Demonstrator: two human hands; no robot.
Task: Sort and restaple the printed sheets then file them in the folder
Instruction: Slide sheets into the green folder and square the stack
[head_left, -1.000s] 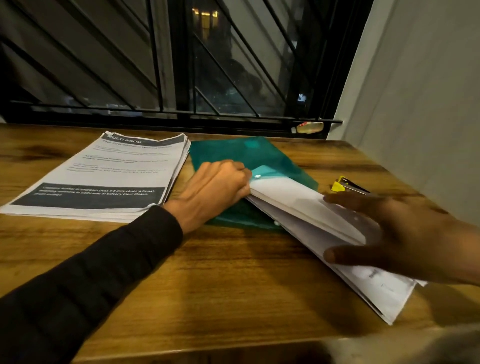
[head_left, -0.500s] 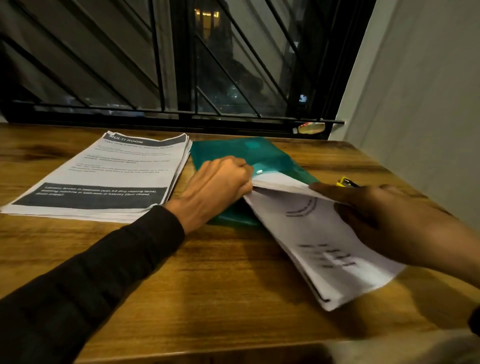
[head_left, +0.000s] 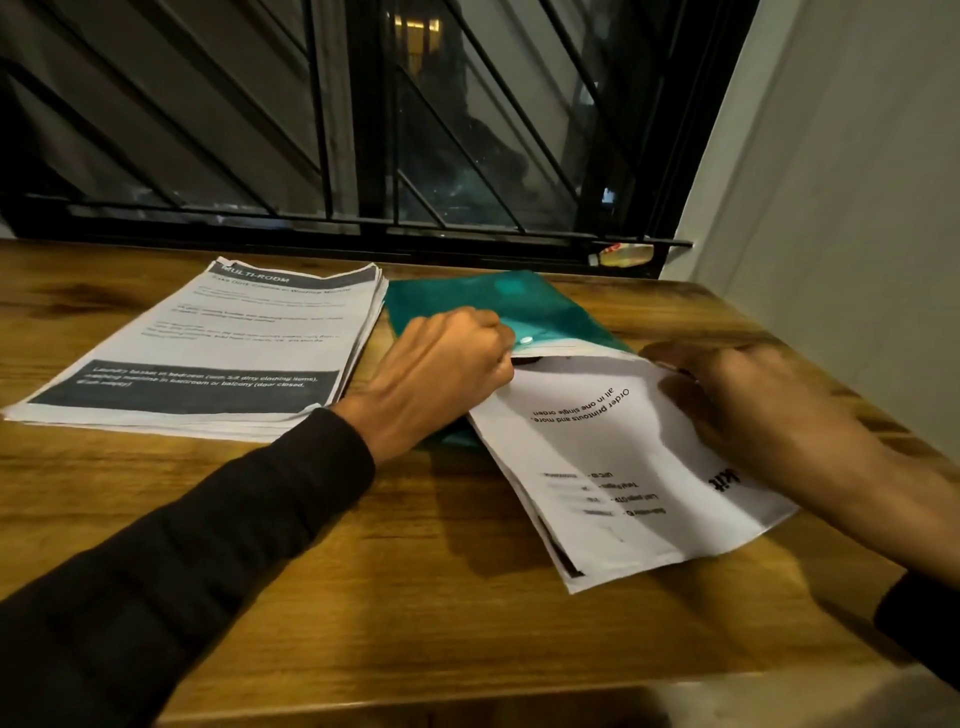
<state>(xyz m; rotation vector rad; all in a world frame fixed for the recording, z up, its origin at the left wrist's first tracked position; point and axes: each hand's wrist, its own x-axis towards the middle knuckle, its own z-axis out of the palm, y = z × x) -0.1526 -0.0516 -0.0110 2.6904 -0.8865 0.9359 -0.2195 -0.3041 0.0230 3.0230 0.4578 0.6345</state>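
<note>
A green translucent folder lies at the back middle of the wooden table. My left hand rests on it with fingers curled, pinching the folder's flap edge near its snap button. A bundle of white printed sheets lies at an angle, its far end tucked under the flap into the folder's mouth. My right hand grips the bundle's right edge, fingers curled over the paper. A second stack of printed sheets with dark header bands sits at the left, beside the folder.
The wooden table ends at a near edge below my arms. A barred window runs along the back, and a grey wall closes the right side. A small bottle lies on the window ledge.
The bundle of sheets has flattened and slid further under the folder flap. My right hand moved from on top of the sheets to their right edge, covering the yellow stapler seen earlier.
</note>
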